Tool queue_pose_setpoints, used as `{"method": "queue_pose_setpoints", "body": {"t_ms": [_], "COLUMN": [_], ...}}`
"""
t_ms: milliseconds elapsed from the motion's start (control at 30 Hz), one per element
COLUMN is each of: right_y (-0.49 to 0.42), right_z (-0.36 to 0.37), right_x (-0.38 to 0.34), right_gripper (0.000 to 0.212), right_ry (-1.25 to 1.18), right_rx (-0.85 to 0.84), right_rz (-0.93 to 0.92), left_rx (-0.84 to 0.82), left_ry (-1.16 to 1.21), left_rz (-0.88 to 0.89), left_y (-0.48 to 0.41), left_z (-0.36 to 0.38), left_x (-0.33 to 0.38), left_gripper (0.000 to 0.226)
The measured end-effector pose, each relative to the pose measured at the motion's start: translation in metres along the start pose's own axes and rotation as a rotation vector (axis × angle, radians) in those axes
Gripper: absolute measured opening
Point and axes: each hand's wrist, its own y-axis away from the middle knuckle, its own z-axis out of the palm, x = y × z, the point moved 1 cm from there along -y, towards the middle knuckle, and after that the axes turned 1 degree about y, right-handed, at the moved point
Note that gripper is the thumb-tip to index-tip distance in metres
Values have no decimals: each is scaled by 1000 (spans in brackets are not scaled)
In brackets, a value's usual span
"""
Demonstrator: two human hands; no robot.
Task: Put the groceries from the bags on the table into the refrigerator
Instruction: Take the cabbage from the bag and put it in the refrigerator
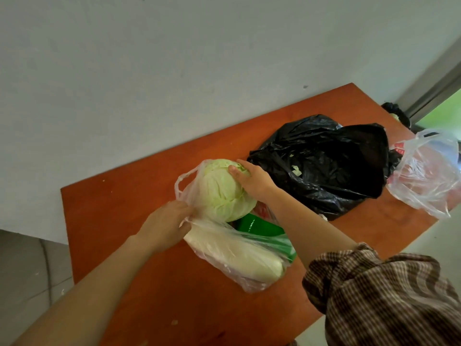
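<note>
Just left of the round pale-green cabbage [222,193], the left hand [169,226] pinches the rim of the thin clear plastic bag [239,268], fingers curled on the film. The cabbage sits half out of that bag's mouth on the orange-brown wooden desk [124,221]. The right hand [252,181] cups its top, fingers curled over it. Right of the cabbage lies a crumpled black plastic bag [324,161]. The smooth, heavy head could slip from a one-handed hold, or clinging film could drag the bag along.
</note>
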Motion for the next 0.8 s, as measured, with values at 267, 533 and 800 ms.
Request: {"method": "queue_pose_setpoints", "body": {"t_ms": [267,533,800], "right_y": [20,8,-1], "right_z": [11,12,20], "right_x": [27,41,25], "right_gripper": [51,88,114], "right_ry": [-101,-471,-750], "right_rx": [308,119,0], "right_rz": [63,493,569], "left_rx": [472,-100,-375], "left_ry": [391,242,333], "left_rz": [-135,-209,-220], "left_y": [-64,-118,-104], "left_z": [-51,-40,-52], "left_x": [48,47,33], "left_gripper": [32,81,146]}}
